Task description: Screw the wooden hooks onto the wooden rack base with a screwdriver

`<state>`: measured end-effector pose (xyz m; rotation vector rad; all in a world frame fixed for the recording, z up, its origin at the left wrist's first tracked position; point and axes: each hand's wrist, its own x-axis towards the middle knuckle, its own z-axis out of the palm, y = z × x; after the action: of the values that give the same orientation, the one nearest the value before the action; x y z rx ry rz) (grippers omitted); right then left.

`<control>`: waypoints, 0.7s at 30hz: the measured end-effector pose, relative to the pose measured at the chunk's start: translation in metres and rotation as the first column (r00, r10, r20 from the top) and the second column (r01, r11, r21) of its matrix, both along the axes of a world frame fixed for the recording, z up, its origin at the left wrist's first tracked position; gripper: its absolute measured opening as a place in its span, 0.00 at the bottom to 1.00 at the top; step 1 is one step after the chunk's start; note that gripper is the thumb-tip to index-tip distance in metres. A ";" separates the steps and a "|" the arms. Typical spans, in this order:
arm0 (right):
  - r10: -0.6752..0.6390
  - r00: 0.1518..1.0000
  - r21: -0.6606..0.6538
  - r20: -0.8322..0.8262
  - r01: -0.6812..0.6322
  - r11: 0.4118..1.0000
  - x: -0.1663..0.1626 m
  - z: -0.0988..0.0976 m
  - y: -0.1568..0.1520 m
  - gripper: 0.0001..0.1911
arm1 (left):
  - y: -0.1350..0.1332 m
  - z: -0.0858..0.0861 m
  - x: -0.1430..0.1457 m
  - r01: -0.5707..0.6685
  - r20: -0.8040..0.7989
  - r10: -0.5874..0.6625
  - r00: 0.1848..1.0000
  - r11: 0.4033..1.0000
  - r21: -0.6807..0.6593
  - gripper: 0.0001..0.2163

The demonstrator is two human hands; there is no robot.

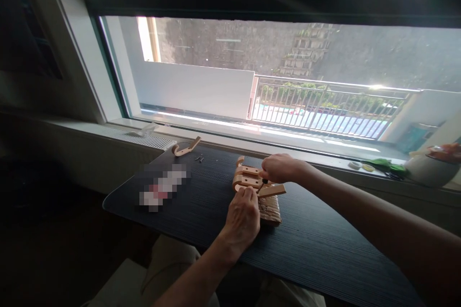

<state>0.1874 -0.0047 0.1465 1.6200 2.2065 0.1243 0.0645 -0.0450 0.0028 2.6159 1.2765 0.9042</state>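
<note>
A light wooden piece with curved hooks [248, 181] lies on the dark table, with small dark holes in its slats. Below it sits a ribbed brown block [271, 211]. My right hand [283, 168] is closed in a fist above the hooks, around what looks like a screwdriver [265, 181]; only its dark lower part and thin shaft show, pointing down. At the near end, my left hand [244, 213] has its fingers pinched on a wooden hook [272, 191], whose straight arm sticks out to the right. The fingertips hide the spot where the shaft meets the wood.
A loose wooden hook [185, 149] lies at the table's back left, beside several small screws [200, 159]. A blurred-out packet [163, 188] rests on the left. Along the windowsill stand a pale round pot [427, 170], green leaves [387, 166] and small rings [355, 165].
</note>
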 end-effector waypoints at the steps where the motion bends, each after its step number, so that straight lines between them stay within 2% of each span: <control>1: -0.002 1.000 -0.025 0.002 0.002 1.000 -0.001 0.003 0.000 0.19 | 0.000 0.000 0.000 0.001 -0.016 0.000 1.000 1.000 0.005 0.12; 5: 0.046 0.999 -0.100 -0.021 -0.048 0.994 -0.006 0.014 0.002 0.16 | 0.003 0.002 -0.003 0.021 -0.066 -0.019 0.998 0.999 0.028 0.12; 8: 0.071 0.997 -0.060 -0.030 -0.073 0.996 -0.008 0.013 0.002 0.13 | 0.004 0.004 -0.004 0.027 -0.086 -0.023 0.996 0.999 0.037 0.11; 11: 0.047 0.999 -0.018 -0.019 -0.047 0.999 -0.004 0.009 0.001 0.17 | 0.004 0.005 -0.004 0.013 -0.107 -0.008 0.994 0.999 0.042 0.11; 15: 0.004 1.000 -0.051 -0.005 -0.004 0.999 0.000 0.011 -0.002 0.18 | 0.002 0.004 -0.003 0.005 -0.102 -0.001 0.995 0.999 0.039 0.11; 18: 0.054 0.998 -0.079 -0.045 -0.057 0.995 -0.002 0.013 -0.004 0.16 | 0.002 0.004 -0.004 0.006 -0.095 -0.003 0.995 0.999 0.040 0.12; 21: 0.087 0.994 -0.035 -0.060 -0.090 0.995 -0.007 0.012 -0.004 0.14 | 0.003 0.005 -0.004 0.019 -0.098 -0.015 0.995 0.999 0.039 0.11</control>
<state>0.1809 -0.0083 0.1580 1.5247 2.3115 0.0599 0.0605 -0.0425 0.0080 2.7295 1.2683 0.8166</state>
